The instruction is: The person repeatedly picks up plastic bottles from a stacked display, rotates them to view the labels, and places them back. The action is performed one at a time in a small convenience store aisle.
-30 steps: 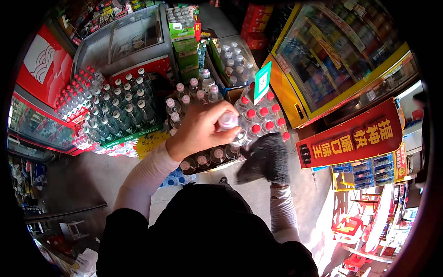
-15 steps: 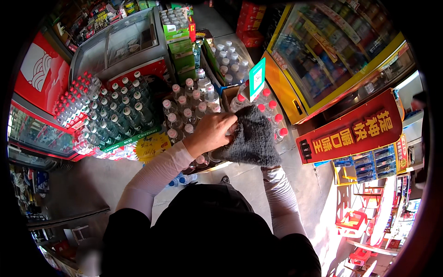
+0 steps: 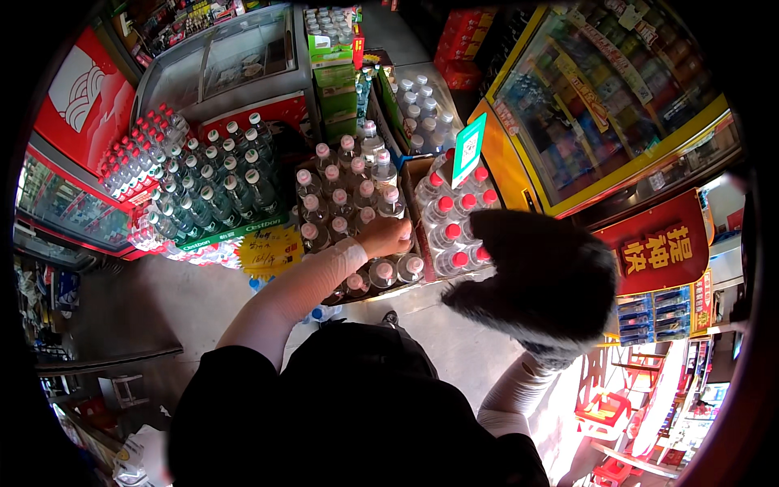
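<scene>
Cloth (image 3: 544, 276), dark grey and fluffy, is hanging nearest the camera, covering the right hand, so that one cannot tell how its fingers are set; only the pale-sleeved forearm (image 3: 515, 394) is showing below. Farther in, the left hand (image 3: 384, 237) is clamping its gathered fingers on the capped top of a clear bottle (image 3: 406, 241), which is standing near the right side of an open box (image 3: 415, 285). Other pink-capped bottles (image 3: 341, 199) are filling the same box in rows. Just beside it on the right, red-capped bottles (image 3: 445, 207) are standing close together, and a green-bordered code card (image 3: 469, 151) is rising among them. To the left, a yellow starburst sign (image 3: 272, 250) is lying in front of white-capped bottles (image 3: 215, 183). Beyond these, a chest freezer (image 3: 231, 61) is occupying the left background, and a yellow-framed glass-door cooler (image 3: 600, 105) is standing at the right.
</scene>
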Available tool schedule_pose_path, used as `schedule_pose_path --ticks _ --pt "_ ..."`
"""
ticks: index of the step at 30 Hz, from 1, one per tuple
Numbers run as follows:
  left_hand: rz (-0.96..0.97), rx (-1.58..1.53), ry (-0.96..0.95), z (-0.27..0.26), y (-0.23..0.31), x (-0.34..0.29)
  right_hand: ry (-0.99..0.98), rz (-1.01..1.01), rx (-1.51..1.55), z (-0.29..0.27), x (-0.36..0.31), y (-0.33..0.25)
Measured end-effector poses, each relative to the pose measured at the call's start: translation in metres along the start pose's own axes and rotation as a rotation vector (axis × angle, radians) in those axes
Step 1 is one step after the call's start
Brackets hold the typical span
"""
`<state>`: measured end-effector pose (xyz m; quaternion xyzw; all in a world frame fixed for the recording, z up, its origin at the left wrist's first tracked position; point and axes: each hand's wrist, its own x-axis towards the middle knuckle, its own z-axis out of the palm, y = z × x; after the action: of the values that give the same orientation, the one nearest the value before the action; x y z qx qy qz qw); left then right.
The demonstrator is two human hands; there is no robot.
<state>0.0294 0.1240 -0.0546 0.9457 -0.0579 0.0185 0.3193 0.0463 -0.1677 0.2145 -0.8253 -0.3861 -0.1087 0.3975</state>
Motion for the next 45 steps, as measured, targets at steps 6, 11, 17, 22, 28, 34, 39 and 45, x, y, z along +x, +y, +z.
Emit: schedule_pose_path --ticks 6,11,17,22,28,34,39,45 --pt "-0.099 -0.090 0.052 -0.072 0.026 -0.030 0.093 0.138 0.110 0.021 -0.029 0.007" --pt "-0.326 0.021 0.603 -0.124 -0.030 -0.118 -0.141 0.214 0.207 0.050 -0.046 -0.001" --pt "-0.326 -0.263 0.453 -0.074 -0.068 -0.156 -0.181 0.187 0.253 0.065 -0.032 -0.024" --pt "-0.355 -0.308 0.583 -0.073 -0.071 -0.151 -0.142 0.071 0.345 0.087 0.002 -0.051" --pt "-0.225 -0.335 0.750 -0.180 0.027 -0.138 -0.100 -0.028 0.547 0.139 0.035 -0.104" --pt "-0.095 -0.479 0.778 -0.219 0.095 -0.163 -0.130 -0.221 0.419 0.230 0.045 -0.128" --pt "-0.059 -0.774 0.843 -0.221 0.097 -0.182 -0.466 0.130 0.631 0.213 0.030 -0.114" --pt "-0.012 -0.685 0.929 -0.228 0.093 -0.184 -0.456 -0.513 -0.020 0.224 0.008 -0.085"
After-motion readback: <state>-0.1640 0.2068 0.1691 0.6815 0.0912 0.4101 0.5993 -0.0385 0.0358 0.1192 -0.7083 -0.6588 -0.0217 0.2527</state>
